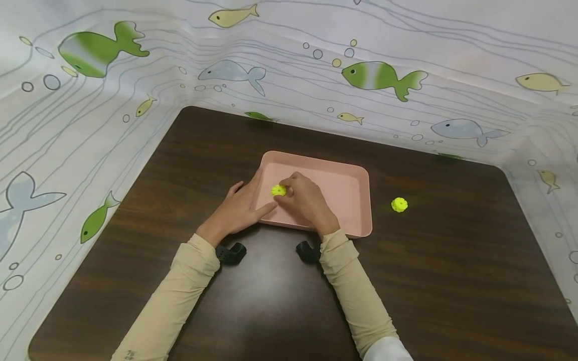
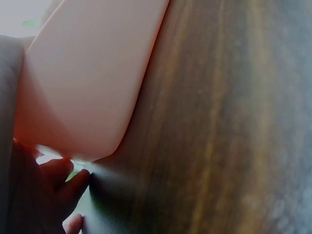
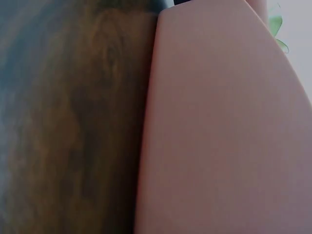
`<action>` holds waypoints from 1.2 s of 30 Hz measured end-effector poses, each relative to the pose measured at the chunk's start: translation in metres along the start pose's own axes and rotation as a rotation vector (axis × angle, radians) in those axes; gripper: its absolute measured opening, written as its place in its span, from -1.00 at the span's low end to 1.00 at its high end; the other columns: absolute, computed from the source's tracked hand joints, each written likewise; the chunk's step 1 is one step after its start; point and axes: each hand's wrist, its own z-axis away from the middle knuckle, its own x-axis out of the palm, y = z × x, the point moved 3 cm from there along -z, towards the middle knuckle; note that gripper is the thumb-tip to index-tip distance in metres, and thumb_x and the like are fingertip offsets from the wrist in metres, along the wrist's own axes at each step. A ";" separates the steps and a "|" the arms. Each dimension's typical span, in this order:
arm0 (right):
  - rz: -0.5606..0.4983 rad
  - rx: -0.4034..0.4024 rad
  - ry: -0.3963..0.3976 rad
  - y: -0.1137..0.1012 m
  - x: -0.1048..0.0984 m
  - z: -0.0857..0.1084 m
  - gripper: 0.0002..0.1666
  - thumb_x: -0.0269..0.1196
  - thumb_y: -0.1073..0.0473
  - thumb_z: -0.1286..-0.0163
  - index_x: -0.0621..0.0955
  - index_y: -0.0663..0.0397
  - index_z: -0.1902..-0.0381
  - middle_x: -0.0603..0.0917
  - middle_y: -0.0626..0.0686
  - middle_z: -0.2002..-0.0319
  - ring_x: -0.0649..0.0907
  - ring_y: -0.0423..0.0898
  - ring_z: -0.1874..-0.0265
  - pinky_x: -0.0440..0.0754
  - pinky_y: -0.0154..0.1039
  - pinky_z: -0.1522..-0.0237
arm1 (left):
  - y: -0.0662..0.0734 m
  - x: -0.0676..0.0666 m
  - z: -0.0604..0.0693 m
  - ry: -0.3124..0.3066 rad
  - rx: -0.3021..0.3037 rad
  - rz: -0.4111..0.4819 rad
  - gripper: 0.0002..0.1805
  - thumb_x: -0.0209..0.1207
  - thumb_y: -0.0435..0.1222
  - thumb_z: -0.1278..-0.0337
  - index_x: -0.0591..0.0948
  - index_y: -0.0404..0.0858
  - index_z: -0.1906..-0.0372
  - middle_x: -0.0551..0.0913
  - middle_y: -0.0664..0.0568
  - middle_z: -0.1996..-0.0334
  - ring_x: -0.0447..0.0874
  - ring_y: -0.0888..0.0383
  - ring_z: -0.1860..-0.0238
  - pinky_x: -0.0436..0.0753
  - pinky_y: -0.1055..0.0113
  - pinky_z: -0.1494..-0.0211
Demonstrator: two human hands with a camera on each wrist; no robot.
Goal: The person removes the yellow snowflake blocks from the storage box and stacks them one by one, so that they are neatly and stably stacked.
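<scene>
A shallow pink tray (image 1: 347, 200) sits on the dark table. My left hand (image 1: 237, 208) holds its near left corner, thumb over the rim and fingers along the outer left side. In the left wrist view, the fingers (image 2: 58, 183) show beyond the tray's wall (image 2: 92, 83). My right hand (image 1: 307, 198) is over the tray's left half, pinching a small bright yellow-green scalloped piece (image 1: 278, 190) at its fingertips. Whether that piece touches the tray floor I cannot tell. The right wrist view shows only the tray's outer wall (image 3: 219, 122) and the table, no fingers.
A second yellow-green scalloped piece (image 1: 399, 204) lies on the table (image 1: 451, 260), to the right of the tray. White sheeting (image 1: 293, 45) printed with fish rises behind the table and along both sides. Black wrist devices (image 1: 232, 254) hang under both wrists.
</scene>
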 end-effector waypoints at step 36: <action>-0.004 0.461 0.272 0.181 -0.134 0.158 -0.44 0.35 0.04 -0.47 0.65 0.48 -0.12 0.62 0.45 -0.02 0.67 0.30 0.16 0.65 0.14 0.18 | -0.001 -0.001 -0.002 -0.016 -0.011 0.010 0.08 0.02 0.18 -0.45 -0.32 -0.22 -0.68 -0.10 -0.09 -0.68 0.24 -0.06 -0.56 -0.17 -0.16 -0.60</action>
